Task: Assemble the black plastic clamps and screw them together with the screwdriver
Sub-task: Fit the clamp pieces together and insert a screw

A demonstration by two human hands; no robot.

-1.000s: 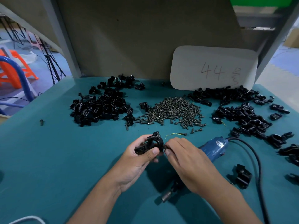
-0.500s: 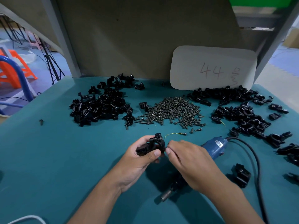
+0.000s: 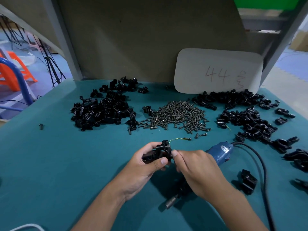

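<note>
One clamp (image 3: 160, 151) is getting worked on at this moment, held just in front of the screw pile (image 3: 175, 115), which I am taking as the landmark for everything else. The left hand (image 3: 145, 170) is gripping the clamp with thumb and fingers curled round it, while the right hand (image 3: 198, 170) is pinching at its right edge with the fingertips, apparently seating a screw, though the screw itself is too small to make out. The screwdriver (image 3: 216, 153) is lying on the desk (image 3: 50, 172) in front of the pile and a little to the right, its body passing under the right wrist and its metal tip poking out nearer the person, so by my judgement the driving step is not yet happening on this piece. Heaps of black parts are sitting to the left of the pile (image 3: 101, 110) and to the right of it (image 3: 246, 119) (whether any of those are finished clamps I cannot tell). Plenty of screws and parts are remaining, so the job is looking far from done.
</note>
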